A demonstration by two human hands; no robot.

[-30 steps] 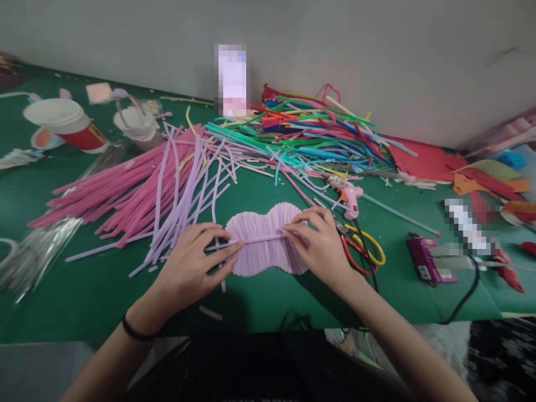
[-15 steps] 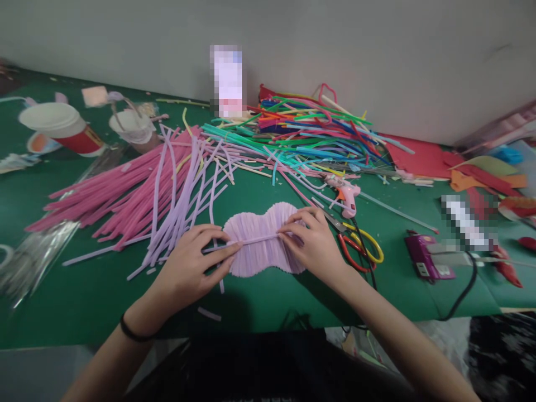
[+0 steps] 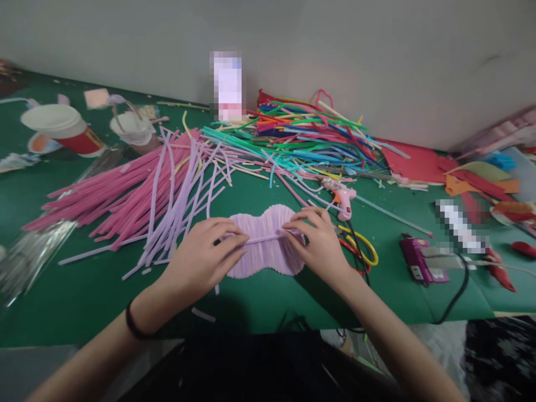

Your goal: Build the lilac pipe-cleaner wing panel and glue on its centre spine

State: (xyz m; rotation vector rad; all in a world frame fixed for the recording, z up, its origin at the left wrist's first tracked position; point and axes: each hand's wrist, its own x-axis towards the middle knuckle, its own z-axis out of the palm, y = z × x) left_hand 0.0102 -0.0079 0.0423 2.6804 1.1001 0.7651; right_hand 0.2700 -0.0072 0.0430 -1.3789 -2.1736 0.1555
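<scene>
A pale lilac ribbed piece (image 3: 268, 262) with a wavy, double-lobed outline lies between my hands. Across its middle runs a thin lilac stem (image 3: 264, 240). My left hand (image 3: 209, 245) pinches the stem's left part between thumb and fingers, over the left edge of the ribbed piece. On the right side my right hand (image 3: 316, 237) pinches the other end of the stem, its fingertips above the right lobe. Loose lilac stems (image 3: 176, 223) fan out beyond my left hand.
Pink stems (image 3: 121, 195) lie left, mixed coloured stems (image 3: 310, 134) at the back. A pink glue gun (image 3: 345, 202), scissors (image 3: 366, 245) and a purple power adapter (image 3: 421, 259) are on the right. Cups (image 3: 62, 125) stand far left; a lit, blurred screen (image 3: 227, 86) is near the wall.
My left hand has slid slightly right along the stem, its fingers covering more of the ribbed piece's left edge. My right hand still pinches near the right part. The view has shifted slightly.
</scene>
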